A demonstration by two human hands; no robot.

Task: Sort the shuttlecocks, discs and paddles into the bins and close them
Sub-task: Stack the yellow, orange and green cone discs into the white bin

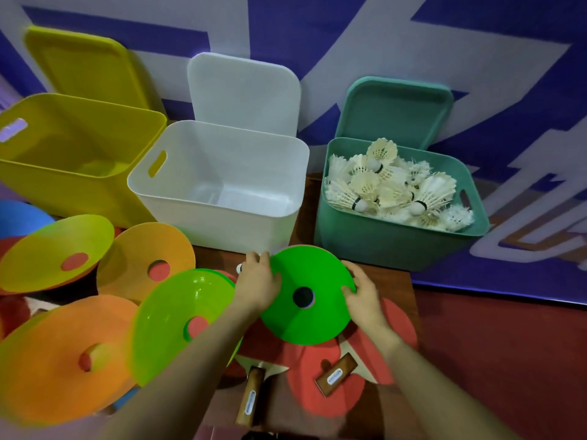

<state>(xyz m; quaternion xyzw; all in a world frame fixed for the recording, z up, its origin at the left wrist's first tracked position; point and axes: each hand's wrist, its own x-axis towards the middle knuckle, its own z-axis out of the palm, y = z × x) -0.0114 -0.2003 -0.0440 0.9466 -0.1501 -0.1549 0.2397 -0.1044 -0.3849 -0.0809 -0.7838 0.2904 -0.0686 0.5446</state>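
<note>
Two hands held one green disc (305,296) between them: left hand (259,285) gripped its left edge with thumb on top, right hand (362,295) curled round its right edge. Disc had a dark centre hole and sat just in front of the white bin (222,182), above the red paddles (327,382) lying on the table (408,296). Two wooden paddle handles (251,396) pointed toward the person. Three bins stood in a row at the back, all open, with lids propped upright behind them: yellow bin (79,154) left, white bin in the middle, teal bin (397,236) right. Teal bin was full of white feather shuttlecocks (390,185). One more shuttlecock's cork tip (239,268) peeked out just beside the left hand. Loose discs were piled on the left: a second green disc (181,322) touching the left forearm, two orange discs (63,360), a yellow-green disc (57,252), and a blue disc (19,217) at the far left edge.
</note>
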